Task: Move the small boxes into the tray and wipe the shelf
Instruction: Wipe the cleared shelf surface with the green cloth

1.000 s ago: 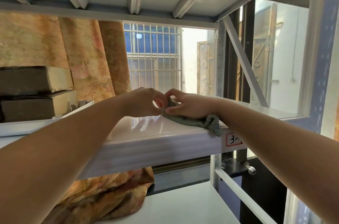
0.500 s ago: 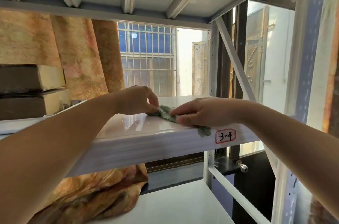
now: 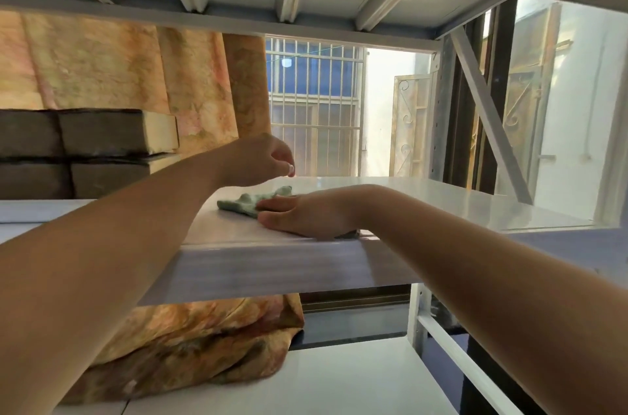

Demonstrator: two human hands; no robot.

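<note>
Glossy white metal forms the shelf (image 3: 424, 200), its smooth top reflecting the barred window (image 3: 312, 102) behind it. A crumpled green cloth (image 3: 253, 204), soft and ragged at the edges, lies flat on the shelf near the front edge. The right hand (image 3: 306, 214) presses palm-down on the cloth's right part, fingers flattened and close together, covering that end. The left hand (image 3: 258, 159) hovers just above the cloth, apart from it, fingers loosely curled with thumb and fingertips drawn near each other, holding nothing. At far left, brown rectangular cardboard boxes (image 3: 85, 153) sit stacked, matte and worn. Mottled orange fabric (image 3: 136, 71) hangs behind them and bunches in folds on the lower shelf (image 3: 339, 380).
</note>
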